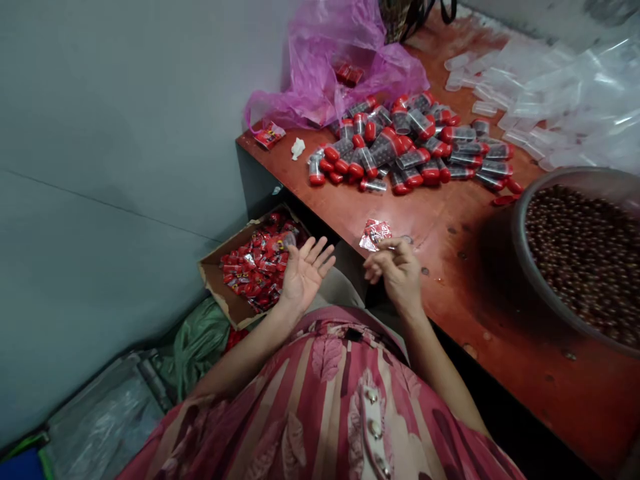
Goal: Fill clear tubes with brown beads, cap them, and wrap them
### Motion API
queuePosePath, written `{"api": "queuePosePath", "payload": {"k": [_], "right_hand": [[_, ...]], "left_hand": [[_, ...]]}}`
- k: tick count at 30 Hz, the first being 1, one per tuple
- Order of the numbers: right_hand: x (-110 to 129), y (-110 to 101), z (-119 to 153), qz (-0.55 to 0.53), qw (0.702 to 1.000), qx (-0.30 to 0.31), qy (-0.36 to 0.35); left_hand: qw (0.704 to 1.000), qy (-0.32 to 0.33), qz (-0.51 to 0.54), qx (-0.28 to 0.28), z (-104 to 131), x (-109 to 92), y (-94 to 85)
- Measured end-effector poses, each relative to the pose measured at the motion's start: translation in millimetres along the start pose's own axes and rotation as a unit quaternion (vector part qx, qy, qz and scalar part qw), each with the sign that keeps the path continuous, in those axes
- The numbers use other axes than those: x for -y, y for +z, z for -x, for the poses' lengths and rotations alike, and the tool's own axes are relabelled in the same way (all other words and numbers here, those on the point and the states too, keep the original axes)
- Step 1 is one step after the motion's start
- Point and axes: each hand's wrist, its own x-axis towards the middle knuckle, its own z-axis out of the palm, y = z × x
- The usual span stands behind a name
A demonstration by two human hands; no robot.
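My left hand (305, 270) is open, palm up and fingers spread, in front of the cardboard box (215, 287). That box holds a heap of red-capped tubes and red wrappers (255, 267), and one clear tube (286, 241) lies near my left thumb. My right hand (397, 273) hovers at the table's near edge with its fingers bent inward; whatever they pinch, if anything, I cannot make out. Just beyond its fingertips lie a few small red printed packets (375, 233) on the reddish table (450, 233).
Filled tubes with red caps (390, 147) are piled across the table. Behind them sits a pink plastic bag (325, 67). A large tub (520, 220) of small dark brown balls (575, 253) stands at right, below clear empty tubes (525, 100). A wall (125, 133) borders the left.
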Motion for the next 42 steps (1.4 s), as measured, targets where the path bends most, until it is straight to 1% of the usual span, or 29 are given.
{"api": "queuePosePath", "payload": {"k": [1,2,3,4,6,8,9,10,11,13,16,19,21,23,24,25,26,27,28,30,31,32,33,34,35,37,39,40,42], "right_hand": [[1,-9,0,0.008,0.999,-0.032,-0.013],[2,-18,-1,0.017,0.998,-0.060,-0.023],[3,-26,-1,0.026,0.996,-0.082,-0.030],[3,-33,-1,0.036,0.994,-0.100,-0.035],[3,-41,-1,0.056,0.991,-0.119,-0.038],[2,-44,0,0.072,0.990,-0.120,-0.032],[2,-43,1,0.077,0.990,-0.117,-0.026],[1,-43,2,0.079,0.990,-0.114,-0.020],[1,-42,2,0.080,0.991,-0.110,-0.014],[-1,-42,2,0.083,0.991,-0.107,-0.008],[-3,-45,-4,0.116,0.983,-0.137,-0.023],[-4,-50,-16,0.192,0.962,-0.184,-0.066],[-3,-52,-25,0.208,0.961,-0.167,-0.079],[-1,-51,-33,0.171,0.974,-0.130,-0.067],[0,-49,-36,0.142,0.981,-0.119,-0.060],[1,-47,-38,0.115,0.985,-0.115,-0.054],[3,-44,-40,0.091,0.988,-0.115,-0.050],[4,-41,-42,0.070,0.989,-0.118,-0.048],[6,-37,-43,0.051,0.991,-0.119,-0.045],[8,-30,-45,0.020,0.993,-0.110,-0.033],[8,-26,-45,0.010,0.994,-0.104,-0.028],[9,-23,-46,0.006,0.995,-0.095,-0.022],[9,-20,-47,0.010,0.997,-0.081,-0.014],[8,-18,-49,0.023,0.998,-0.060,-0.005],[9,-17,-52,0.046,0.998,-0.035,0.001],[10,-18,-62,0.127,0.992,0.005,-0.012],[13,-20,-79,0.263,0.962,0.007,-0.072],[16,-21,-89,0.346,0.932,-0.002,-0.111],[20,-20,-111,0.505,0.844,-0.010,-0.180]], "left_hand": [[0.998,0.011,-0.059,0.001,-4,2,-0.1],[0.989,0.037,-0.140,0.019,-9,4,2.0],[0.967,0.082,-0.235,0.049,-17,6,6.3],[0.927,0.146,-0.334,0.086,-25,9,12.4],[0.798,0.288,-0.508,0.151,-46,16,27.5],[0.668,0.366,-0.625,0.171,-65,24,42.0],[0.618,0.384,-0.665,0.171,-73,28,47.4],[0.581,0.393,-0.693,0.166,-79,33,51.3],[0.557,0.398,-0.712,0.157,-84,37,53.7],[0.543,0.403,-0.724,0.137,-89,45,54.5],[0.559,0.407,-0.713,0.119,-89,50,51.8],[0.573,0.419,-0.694,0.117,-88,49,51.4],[0.578,0.440,-0.677,0.121,-87,46,53.8],[0.588,0.456,-0.655,0.132,-84,41,56.9],[0.600,0.460,-0.640,0.137,-81,38,58.1],[0.619,0.459,-0.621,0.140,-79,35,58.7],[0.648,0.453,-0.597,0.138,-75,31,58.5],[0.686,0.439,-0.566,0.131,-72,28,57.5],[0.733,0.414,-0.527,0.119,-69,25,55.9],[0.839,0.320,-0.430,0.094,-63,21,51.7],[0.887,0.253,-0.376,0.089,-61,20,49.8],[0.925,0.181,-0.321,0.089,-59,18,48.2],[0.951,0.117,-0.270,0.093,-58,17,47.0],[0.967,0.066,-0.226,0.099,-58,16,46.3],[0.975,0.033,-0.194,0.102,-58,15,45.9],[0.983,0.006,-0.158,0.095,-60,11,45.2],[0.985,-0.006,-0.149,0.081,-62,9,43.8],[0.987,-0.013,-0.145,0.072,-63,7,42.7],[0.991,-0.028,-0.119,0.055,-64,6,40.0]]}}
